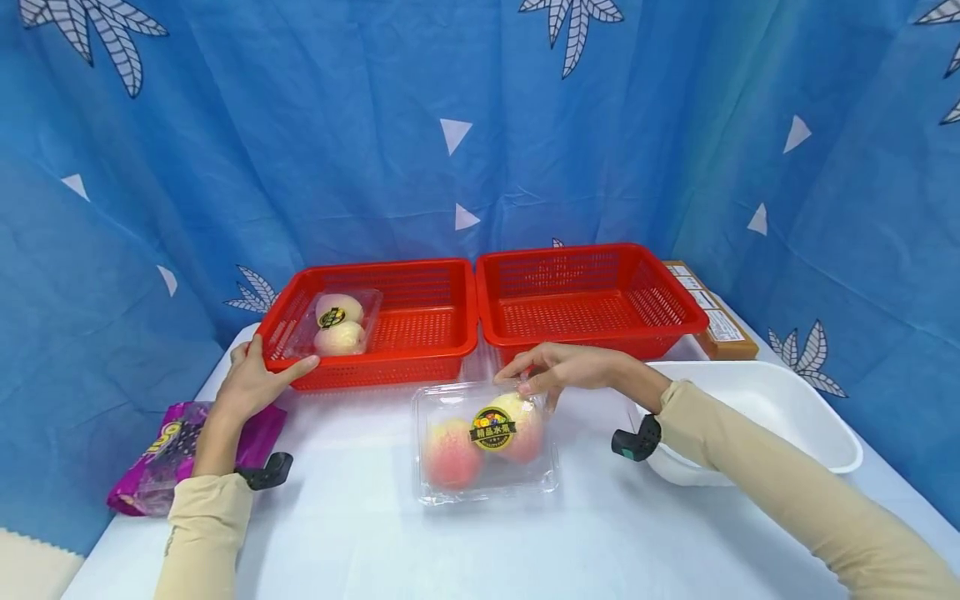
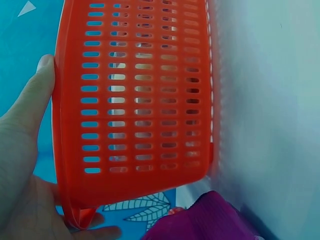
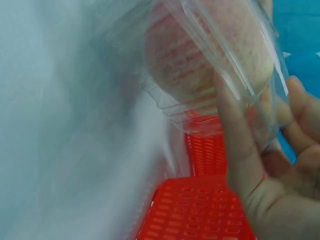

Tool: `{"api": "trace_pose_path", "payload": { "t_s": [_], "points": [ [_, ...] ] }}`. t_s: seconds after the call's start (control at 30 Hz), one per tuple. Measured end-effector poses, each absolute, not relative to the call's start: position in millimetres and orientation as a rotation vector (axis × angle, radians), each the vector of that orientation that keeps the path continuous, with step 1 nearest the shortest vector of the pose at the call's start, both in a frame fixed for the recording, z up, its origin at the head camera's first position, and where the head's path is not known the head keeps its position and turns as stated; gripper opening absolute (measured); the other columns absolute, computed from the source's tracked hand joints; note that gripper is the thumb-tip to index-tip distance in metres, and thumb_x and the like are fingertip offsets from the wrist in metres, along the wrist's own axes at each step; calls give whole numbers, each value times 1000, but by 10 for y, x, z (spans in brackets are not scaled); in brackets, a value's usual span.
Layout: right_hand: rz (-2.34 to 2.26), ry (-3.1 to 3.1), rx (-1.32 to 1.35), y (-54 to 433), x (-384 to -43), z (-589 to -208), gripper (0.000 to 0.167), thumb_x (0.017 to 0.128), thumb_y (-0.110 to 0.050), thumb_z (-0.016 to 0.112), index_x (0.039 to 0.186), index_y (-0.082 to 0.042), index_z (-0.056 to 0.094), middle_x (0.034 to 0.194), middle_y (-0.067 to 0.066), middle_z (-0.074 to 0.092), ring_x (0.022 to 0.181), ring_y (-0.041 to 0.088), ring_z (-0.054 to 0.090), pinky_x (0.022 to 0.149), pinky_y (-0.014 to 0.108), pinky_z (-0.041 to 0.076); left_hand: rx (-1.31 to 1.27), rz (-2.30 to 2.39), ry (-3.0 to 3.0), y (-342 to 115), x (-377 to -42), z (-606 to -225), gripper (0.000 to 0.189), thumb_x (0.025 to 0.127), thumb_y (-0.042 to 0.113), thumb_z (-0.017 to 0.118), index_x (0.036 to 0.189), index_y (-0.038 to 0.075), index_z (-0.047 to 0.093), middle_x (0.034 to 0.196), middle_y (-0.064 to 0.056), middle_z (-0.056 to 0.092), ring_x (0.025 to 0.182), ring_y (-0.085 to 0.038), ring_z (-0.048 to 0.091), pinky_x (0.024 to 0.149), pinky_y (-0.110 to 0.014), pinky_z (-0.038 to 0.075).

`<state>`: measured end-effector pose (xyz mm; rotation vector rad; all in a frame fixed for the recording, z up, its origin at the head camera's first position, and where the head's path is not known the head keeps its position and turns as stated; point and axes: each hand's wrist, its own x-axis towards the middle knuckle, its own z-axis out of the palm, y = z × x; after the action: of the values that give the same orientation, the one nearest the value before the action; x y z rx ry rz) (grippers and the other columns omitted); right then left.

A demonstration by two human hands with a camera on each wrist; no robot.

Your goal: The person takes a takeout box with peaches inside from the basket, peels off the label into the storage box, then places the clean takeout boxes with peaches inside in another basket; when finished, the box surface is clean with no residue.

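Observation:
My left hand (image 1: 247, 385) grips the near left corner of the left red plastic basket (image 1: 397, 367), its thumb along the rim. In the left wrist view, the slotted basket wall (image 2: 135, 115) fills the middle, with my fingertips past its corner. Inside that basket sits a clear box of pale peaches (image 1: 340, 325). My right hand (image 1: 573, 367) holds another clear plastic box (image 1: 483, 479) by its far right corner. Two pink and yellow peaches and a round black and gold label show in it. The right wrist view has my thumb (image 3: 237, 145) across the box's side.
A second red basket (image 1: 592, 342) stands beside the first, with no fruit in it. To the right are a white tub (image 1: 750, 408) and a brown carton (image 1: 727, 333) with labels. A purple printed bag (image 1: 258, 433) lies under my left forearm. Blue curtains (image 1: 360, 150) enclose the table.

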<state>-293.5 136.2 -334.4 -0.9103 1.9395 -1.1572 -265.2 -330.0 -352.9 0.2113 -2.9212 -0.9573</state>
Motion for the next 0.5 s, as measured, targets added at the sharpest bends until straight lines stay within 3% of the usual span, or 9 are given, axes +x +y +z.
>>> {"api": "trace_pose_path", "payload": {
  "t_s": [0.1, 0.3, 0.5],
  "points": [
    [-1152, 2041, -866, 1320, -2947, -3412, 42, 94, -14, 57, 135, -8, 56, 131, 8, 55, 115, 25, 51, 72, 42, 57, 198, -944, -2931, -3297, -2652, -3520, 117, 81, 69, 56, 151, -3, -4, 146, -38, 5, 122, -59, 26, 88, -68, 42],
    [-1001, 2360, -871, 1228, -2899, -3515, 35, 95, -9, 54, 129, -4, 60, 128, 12, 60, 112, 25, 53, 89, 38, 52, 189, -813, -3025, -3281, -2607, -3447, 115, 84, 71, 48, 148, -9, -5, 147, -42, -6, 128, -64, 13, 89, -75, 33],
    [-790, 2665, -1169, 1095, -2734, -3447, 32, 91, -8, 60, 122, -4, 65, 117, 9, 64, 110, 24, 56, 94, 39, 49, -60, -553, -3115, -3020, -2439, -3204, 103, 88, 67, 46, 149, -9, 12, 145, -41, 16, 128, -60, 19, 90, -75, 33]
  ]
}}
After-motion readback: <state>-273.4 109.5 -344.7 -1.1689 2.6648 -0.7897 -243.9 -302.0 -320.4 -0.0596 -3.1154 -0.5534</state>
